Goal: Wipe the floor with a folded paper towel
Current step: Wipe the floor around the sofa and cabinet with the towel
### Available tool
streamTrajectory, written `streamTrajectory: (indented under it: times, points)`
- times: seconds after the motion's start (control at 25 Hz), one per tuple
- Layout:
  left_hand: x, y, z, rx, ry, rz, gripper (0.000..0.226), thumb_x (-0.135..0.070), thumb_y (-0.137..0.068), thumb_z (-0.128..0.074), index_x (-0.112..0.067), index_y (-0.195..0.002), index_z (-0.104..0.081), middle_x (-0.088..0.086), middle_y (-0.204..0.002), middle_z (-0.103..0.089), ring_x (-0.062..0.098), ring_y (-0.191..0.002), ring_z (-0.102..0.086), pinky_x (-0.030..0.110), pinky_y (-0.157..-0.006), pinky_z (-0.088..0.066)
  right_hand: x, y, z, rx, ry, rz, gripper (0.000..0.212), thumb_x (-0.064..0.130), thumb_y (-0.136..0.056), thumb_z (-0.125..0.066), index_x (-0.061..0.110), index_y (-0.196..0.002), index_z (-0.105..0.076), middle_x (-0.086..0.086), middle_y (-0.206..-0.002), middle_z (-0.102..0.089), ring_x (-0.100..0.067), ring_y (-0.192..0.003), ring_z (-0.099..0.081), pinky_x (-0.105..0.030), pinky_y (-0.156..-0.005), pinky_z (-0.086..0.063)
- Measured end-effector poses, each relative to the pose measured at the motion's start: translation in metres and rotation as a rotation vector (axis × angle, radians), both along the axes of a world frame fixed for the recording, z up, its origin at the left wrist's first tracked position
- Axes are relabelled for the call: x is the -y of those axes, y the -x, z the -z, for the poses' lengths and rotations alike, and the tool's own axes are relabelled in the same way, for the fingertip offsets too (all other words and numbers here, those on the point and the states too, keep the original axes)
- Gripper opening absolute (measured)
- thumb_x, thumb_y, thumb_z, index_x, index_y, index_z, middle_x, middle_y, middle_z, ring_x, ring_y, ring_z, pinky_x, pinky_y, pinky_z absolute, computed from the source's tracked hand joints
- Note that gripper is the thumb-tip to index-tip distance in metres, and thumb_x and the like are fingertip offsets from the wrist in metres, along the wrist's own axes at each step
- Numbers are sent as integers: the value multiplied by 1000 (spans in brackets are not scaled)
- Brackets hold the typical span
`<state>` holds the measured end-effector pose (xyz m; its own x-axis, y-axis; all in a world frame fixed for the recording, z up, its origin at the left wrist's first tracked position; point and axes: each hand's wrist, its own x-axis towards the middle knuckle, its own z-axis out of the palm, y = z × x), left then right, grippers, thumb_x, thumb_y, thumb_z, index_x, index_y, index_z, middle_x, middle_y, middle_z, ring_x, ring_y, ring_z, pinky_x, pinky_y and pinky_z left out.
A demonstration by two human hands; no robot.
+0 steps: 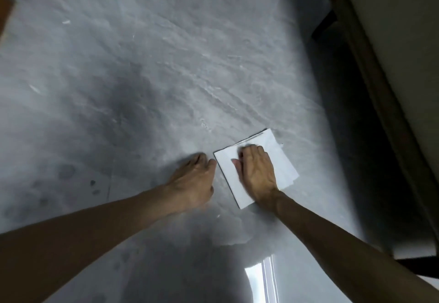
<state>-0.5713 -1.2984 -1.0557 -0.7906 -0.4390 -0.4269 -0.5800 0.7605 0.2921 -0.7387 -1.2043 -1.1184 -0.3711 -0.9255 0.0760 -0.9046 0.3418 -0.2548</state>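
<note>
A white folded paper towel (228,179) lies flat on the grey marbled floor (142,70), right of centre. My right hand (257,172) presses palm-down on top of it, fingers together, covering its middle. My left hand (193,179) rests on the bare floor just left of the towel, fingers bunched loosely together, its fingertips close to the towel's left edge; whether they touch it is unclear. Both hands are slightly blurred.
A beige sofa (403,65) with a dark wooden base and leg (325,23) runs along the right side, casting shadow on the floor. Dark smudges (66,172) mark the floor at the left. A bright window reflection (261,281) shines near the bottom.
</note>
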Motion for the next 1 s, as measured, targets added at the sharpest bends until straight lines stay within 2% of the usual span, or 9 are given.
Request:
streamTrajectory:
  times: [0.12,0.2,0.28,0.4,0.52,0.68,0.84,0.92,1.0]
  points:
    - [-8,-5,6,-8,11,-7,28,-24,-82,-51,-10,-107,-45,13,-120,-44,30,-122,-41,38,-101,-40,-7,14,1,-132,-71,16,52,53,-92,-51,4,-109,-57,-14,-101,-58,-33,-88,-52,-42,-75,-46]
    - [-9,-8,12,-1,26,-13,30,-24,-83,-51,-11,-109,-46,13,-123,-42,29,-124,-41,36,-101,-37,-6,20,1,-170,-102,-50,44,51,-92,-49,10,-105,-57,-9,-94,-61,-31,-83,-57,-39,-60,-48]
    - [-7,-6,15,28,63,16,34,-25,-83,-50,-10,-114,-47,14,-129,-39,29,-129,-36,35,-105,-35,0,24,1,-149,-114,-132,29,38,-96,-48,14,-108,-58,-5,-91,-65,-31,-77,-64,-35,-50,-45]
    - [-10,2,13,29,99,27,33,-25,-84,-49,-11,-114,-48,15,-129,-40,29,-129,-35,34,-104,-35,9,32,1,-157,-156,-231,31,29,-101,-39,13,-125,-52,-7,-97,-69,-32,-73,-68,-36,-53,-45]
    - [-19,8,8,-4,120,21,31,-23,-83,-49,-10,-112,-49,12,-126,-42,27,-128,-35,33,-101,-35,8,33,0,-139,-184,-251,34,27,-102,-35,9,-128,-47,-11,-101,-67,-34,-77,-67,-38,-57,-44]
    - [-24,10,12,47,156,92,38,-23,-85,-45,-8,-120,-47,18,-135,-40,30,-132,-32,34,-109,-31,2,38,-5,-158,-87,-428,30,30,-99,-47,5,-109,-59,-14,-96,-65,-33,-81,-63,-40,-60,-51]
    - [-17,11,13,59,147,114,34,-21,-86,-45,-10,-118,-50,20,-141,-41,29,-135,-34,35,-109,-31,-6,31,-1,-173,-88,-304,48,54,-92,-43,10,-99,-60,-8,-100,-63,-27,-88,-58,-37,-67,-48]
    - [-14,10,10,38,121,100,30,-20,-86,-47,-12,-114,-53,18,-140,-43,28,-134,-37,34,-108,-34,-4,32,1,-107,-95,-286,38,48,-95,-43,13,-95,-59,-4,-93,-65,-25,-85,-61,-35,-62,-46]
    - [-13,10,10,31,110,99,27,-20,-86,-48,-12,-110,-54,18,-139,-44,27,-134,-38,33,-107,-35,1,31,-1,-45,-128,-339,29,38,-99,-41,14,-101,-57,-4,-91,-68,-27,-80,-64,-34,-60,-45]
